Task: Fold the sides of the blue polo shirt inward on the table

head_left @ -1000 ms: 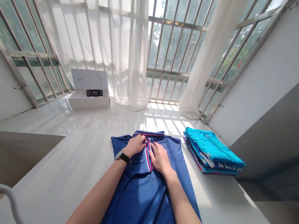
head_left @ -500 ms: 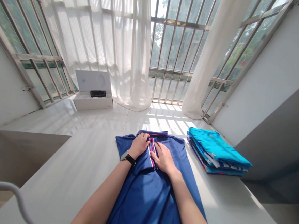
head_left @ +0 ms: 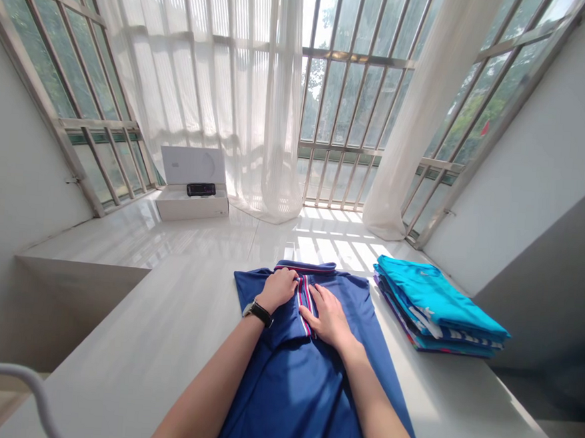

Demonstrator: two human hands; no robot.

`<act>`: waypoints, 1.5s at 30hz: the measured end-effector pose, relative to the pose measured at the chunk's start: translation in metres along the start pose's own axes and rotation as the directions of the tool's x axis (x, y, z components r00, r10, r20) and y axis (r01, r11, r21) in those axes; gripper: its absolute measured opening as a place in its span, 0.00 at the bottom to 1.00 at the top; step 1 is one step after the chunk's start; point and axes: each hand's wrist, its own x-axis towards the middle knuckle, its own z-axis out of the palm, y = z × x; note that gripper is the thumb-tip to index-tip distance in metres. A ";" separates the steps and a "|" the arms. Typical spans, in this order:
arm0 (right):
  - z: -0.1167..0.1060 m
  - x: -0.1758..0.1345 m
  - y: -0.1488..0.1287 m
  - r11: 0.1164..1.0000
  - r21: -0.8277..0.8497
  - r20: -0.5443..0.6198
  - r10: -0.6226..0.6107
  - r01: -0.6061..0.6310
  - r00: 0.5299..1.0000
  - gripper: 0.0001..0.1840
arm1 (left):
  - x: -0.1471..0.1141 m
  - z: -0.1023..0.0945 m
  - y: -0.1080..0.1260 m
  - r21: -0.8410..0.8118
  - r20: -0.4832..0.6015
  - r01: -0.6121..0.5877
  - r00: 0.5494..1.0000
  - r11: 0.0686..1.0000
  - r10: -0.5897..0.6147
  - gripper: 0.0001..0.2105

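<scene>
A navy blue polo shirt (head_left: 285, 385) lies front up on the white surface, its collar (head_left: 305, 267) at the far end. Red and white stripes edge its button placket (head_left: 305, 306). Just below the collar, my left hand (head_left: 278, 289), with a black-strapped watch on the wrist, has its fingers curled at the placket's left edge, pinching the cloth. My right hand (head_left: 330, 317) rests on the shirt right of the placket, thumb and fingers apart, the thumb reaching across the stripes. My forearms cover parts of the shirt's lower body.
To the right stands a stack of folded clothes (head_left: 439, 303), bright blue on top. An open white box (head_left: 193, 205) holding a black device (head_left: 201, 189) sits at the back left. Sheer curtains (head_left: 260, 110) hang before barred windows. A grey curved tube (head_left: 35, 388) shows at lower left.
The whole view has shifted slightly, so everything appears farther right and a little lower. Both hands keep nearly the same places on the shirt, the left fingers a little more curled.
</scene>
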 end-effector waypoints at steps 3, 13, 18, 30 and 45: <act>0.000 0.000 0.000 1.000 -0.004 0.000 0.001 -0.001 1.000 0.33 | 0.004 -0.001 -0.002 -0.069 -0.020 -0.022 1.000 0.997 0.021 0.10; 0.000 0.000 0.001 1.000 -0.002 0.025 0.004 -0.004 1.000 0.34 | -0.002 0.017 0.004 -0.079 -0.108 0.002 0.994 0.997 -0.010 0.08; 0.001 0.001 0.001 1.000 0.008 0.004 0.009 -0.009 1.000 0.33 | -0.005 0.010 0.006 -0.015 -0.116 -0.025 0.993 1.000 0.023 0.09; 0.008 0.002 0.006 0.991 0.125 -0.086 -0.026 0.037 0.996 0.32 | -0.010 0.033 0.012 0.083 -0.056 -0.382 0.920 0.920 0.387 0.21; 0.008 0.000 -0.002 0.999 -0.011 0.070 0.047 -0.047 0.996 0.38 | -0.009 0.032 0.009 -0.027 0.025 -0.227 0.973 0.973 0.228 0.24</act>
